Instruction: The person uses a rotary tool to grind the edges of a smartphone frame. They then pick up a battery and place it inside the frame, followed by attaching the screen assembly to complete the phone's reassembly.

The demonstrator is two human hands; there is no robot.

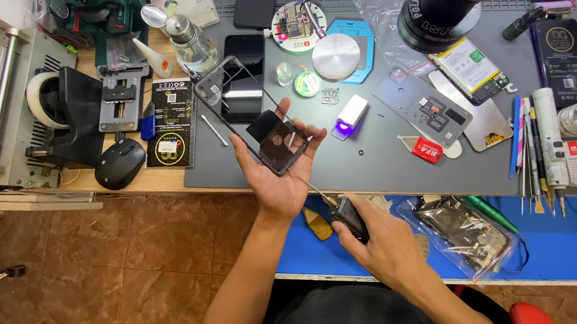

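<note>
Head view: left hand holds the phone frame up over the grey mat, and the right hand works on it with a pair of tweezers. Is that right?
Not quite. The right hand grips a black-handled screwdriver, not tweezers; its thin shaft reaches up to the phone frame. The head view shows it. The rest stands: the left hand holds the frame up over the grey mat.

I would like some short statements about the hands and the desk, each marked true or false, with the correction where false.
1. The left hand holds a phone frame on its palm. True.
2. The right hand grips a pair of tweezers. False: it grips a screwdriver with a dark handle.
3. The screwdriver tip points toward the phone frame. True.
4. The black computer mouse lies on the grey mat. False: it lies on the wooden desk, left of the mat.
5. The small white lamp shines purple. True.
</note>
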